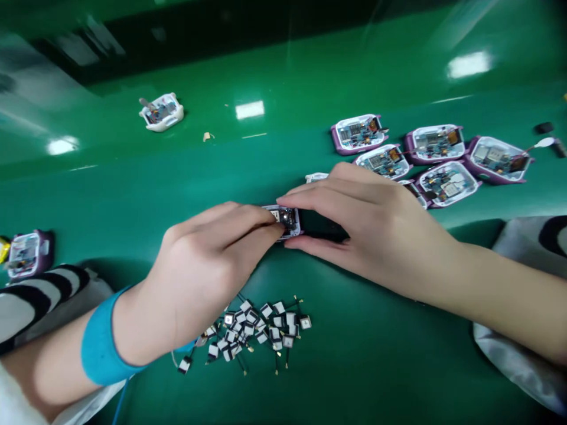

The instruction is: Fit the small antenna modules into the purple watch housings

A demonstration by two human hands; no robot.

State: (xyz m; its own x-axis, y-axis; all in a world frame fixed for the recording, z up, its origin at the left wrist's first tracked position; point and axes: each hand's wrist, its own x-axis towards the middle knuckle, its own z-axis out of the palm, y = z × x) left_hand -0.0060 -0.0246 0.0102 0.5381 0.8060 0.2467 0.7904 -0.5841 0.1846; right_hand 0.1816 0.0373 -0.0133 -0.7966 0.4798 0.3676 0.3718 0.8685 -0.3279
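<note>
A small device housing with exposed electronics (290,219) lies at the centre of the green table, partly hidden by fingers. My right hand (367,221) grips its right end between thumb and fingers. My left hand (208,265), with a blue band on the wrist, reaches over its left part, fingertips pinched together on the inside; what they hold there, if anything, is too small to make out. Below the hands lies a pile of small white square parts with short black wires (261,327).
Several purple-framed housings with circuit boards (436,143) sit at the right on the green table (363,360). A white housing (163,112) stands at the upper left, a small beige piece (208,137) near it. Another purple housing (27,255) is at the far left.
</note>
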